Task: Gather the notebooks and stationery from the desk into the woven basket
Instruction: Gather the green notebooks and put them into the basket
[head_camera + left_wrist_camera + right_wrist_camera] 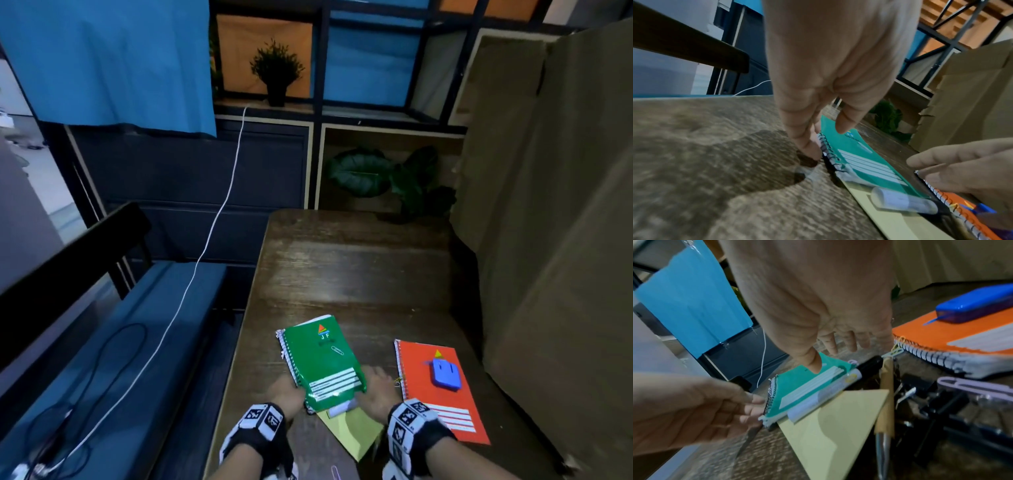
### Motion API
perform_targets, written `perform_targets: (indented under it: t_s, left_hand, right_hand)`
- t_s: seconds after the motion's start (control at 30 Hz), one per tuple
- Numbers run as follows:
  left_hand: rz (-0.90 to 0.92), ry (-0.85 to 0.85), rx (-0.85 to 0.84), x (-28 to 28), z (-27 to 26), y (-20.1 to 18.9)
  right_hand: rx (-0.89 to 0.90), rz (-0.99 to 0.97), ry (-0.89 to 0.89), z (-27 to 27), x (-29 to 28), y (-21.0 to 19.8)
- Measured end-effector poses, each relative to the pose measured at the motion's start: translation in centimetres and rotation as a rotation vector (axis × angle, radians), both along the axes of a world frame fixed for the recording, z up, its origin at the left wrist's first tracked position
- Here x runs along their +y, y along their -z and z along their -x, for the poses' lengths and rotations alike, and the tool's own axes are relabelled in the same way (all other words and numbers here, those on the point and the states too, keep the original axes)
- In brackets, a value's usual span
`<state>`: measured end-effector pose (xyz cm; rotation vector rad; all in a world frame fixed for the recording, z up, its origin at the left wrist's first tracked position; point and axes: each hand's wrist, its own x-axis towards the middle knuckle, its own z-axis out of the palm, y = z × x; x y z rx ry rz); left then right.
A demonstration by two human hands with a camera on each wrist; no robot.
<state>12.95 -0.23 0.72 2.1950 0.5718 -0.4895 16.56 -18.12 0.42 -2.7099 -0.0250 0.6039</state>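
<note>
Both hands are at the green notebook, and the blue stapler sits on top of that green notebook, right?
Not quite. Both hands, left hand and right hand, are at the green notebook, but the blue stapler sits on the orange notebook beside it. The head view shows this.

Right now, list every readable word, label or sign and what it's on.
"J F": green notebook, under its triangle logo.
Green notebook's white label lines: blurred.
Orange notebook: logo and label lines only, no legible text.
Marker label: blurred.
Wristbands: square code patterns, no words.
</note>
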Motion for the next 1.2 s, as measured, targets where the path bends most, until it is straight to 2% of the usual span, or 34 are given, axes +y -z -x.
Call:
perform_targets:
  t_s: [0.23,0.37,0.6,0.73,0.83,0.93,1.07,1.2]
  left_hand:
    - [-0.033,-0.028,0.024,-1.0,-2.8,1.8]
    - [-0.003,-0.068,-0.026,-2.1,-3.0,1.9]
    - [-0.071,-0.063,-0.307,-3.8,0.4,-3.4]
    - [-0.180,0.016,-0.326,-4.6,3.8,-7.7]
    - [-0.278,0.095,-0.353,-5.0,6.7,-11.1]
    - [-0.311,0.197,-0.470,-5.1,9.6,-13.7]
    - [-0.321,0.392,-0.562,-5.2,12.7,-15.5]
    - [-0.219,0.489,-0.687,-6.0,14.7,-16.7]
  right_hand:
    - [0.027,0.051,0.016,-0.2,0.6,3.4]
    - [0.052,0.062,0.004,0.0,0.1,2.6]
    - [0.114,-0.039,0.016,1.5,-0.1,-0.2]
    - [0.113,-0.067,0.003,3.6,-0.1,-3.1]
    - [0.128,-0.178,0.015,5.2,-0.1,-5.1]
    - [0.163,-0.337,0.053,6.3,0.0,-6.3]
    - [0.326,-0.707,0.345,7.9,-0.1,-8.4]
    - [0.196,-0.948,0.522,9.6,-2.5,-12.2]
